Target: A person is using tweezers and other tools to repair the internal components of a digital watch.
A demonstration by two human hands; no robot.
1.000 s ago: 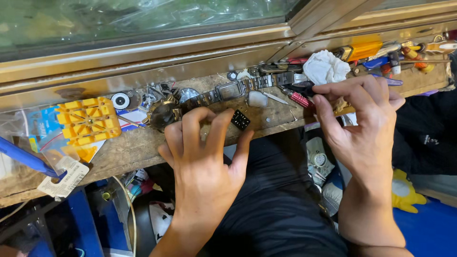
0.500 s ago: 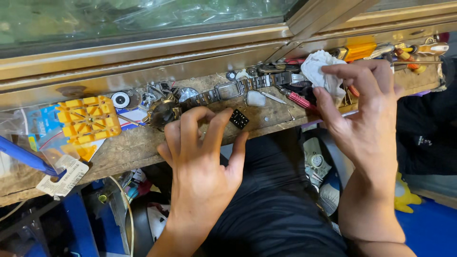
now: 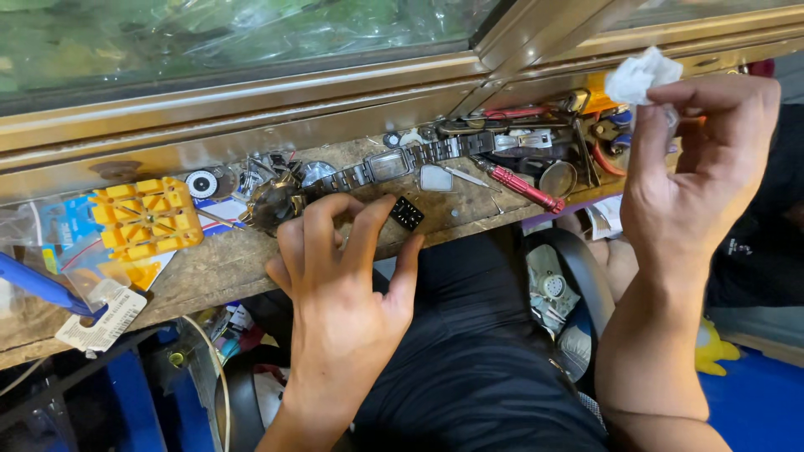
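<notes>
My right hand (image 3: 699, 172) is raised at the right above the bench and pinches a crumpled white tissue (image 3: 641, 74) between thumb and fingers. My left hand (image 3: 339, 272) rests on the front edge of the worn wooden bench (image 3: 218, 264), fingers spread and curled, holding nothing. Just past its fingertips lie a small black square part (image 3: 407, 213) and a metal wristwatch (image 3: 394, 165) with its bracelet stretched out along the bench. A loose watch glass (image 3: 435, 178) lies beside the watch.
A yellow plastic case holder (image 3: 146, 216) sits at the left, with a blue-handled tool (image 3: 38, 285) and a tag. A red-handled screwdriver (image 3: 523, 187), tweezers and several small tools crowd the right end. A glass display case with a metal frame (image 3: 251, 92) rises behind.
My right hand picked the white tissue off the tool pile and lifted it up and to the right. My left hand has stayed on the bench edge.
</notes>
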